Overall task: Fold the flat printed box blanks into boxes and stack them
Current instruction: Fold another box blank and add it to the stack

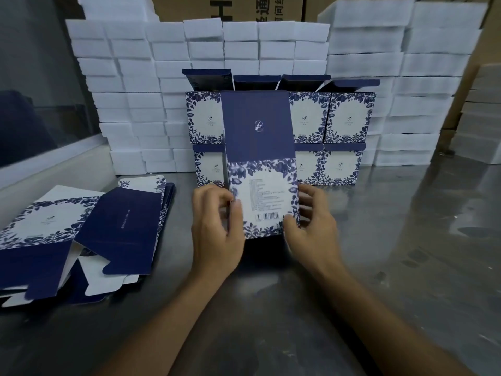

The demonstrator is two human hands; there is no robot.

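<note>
Left hand (217, 226): thumb and curled fingers pinch the left edge of a box blank (261, 169) low down, near its floral panel; knuckles toward the camera, wrist straight, forearm running back toward the near edge. Right hand (311, 226): thumb lies on the blank's front near the barcode, the other fingers wrap behind the right edge, somewhat blurred. Right forearm comes in from the near right, angled toward centre.

The blank stands upright between both hands, its bottom edge at or just above the steel table (379, 240); I cannot tell whether it touches. Upper half is plain navy with a small emblem, lower half white with blue leaves and printed text.

Directly behind it, against the far side, folded boxes (349, 118) stand in two rows, one stacked on the other, the top row with navy lid flaps up.

Near left on the table: a loose pile of flat blanks (81, 234), overlapping, partly fanned.

Far side and far right: walls of stacked white foam blocks (130, 85), brown cartons (230, 8) above them.
</note>
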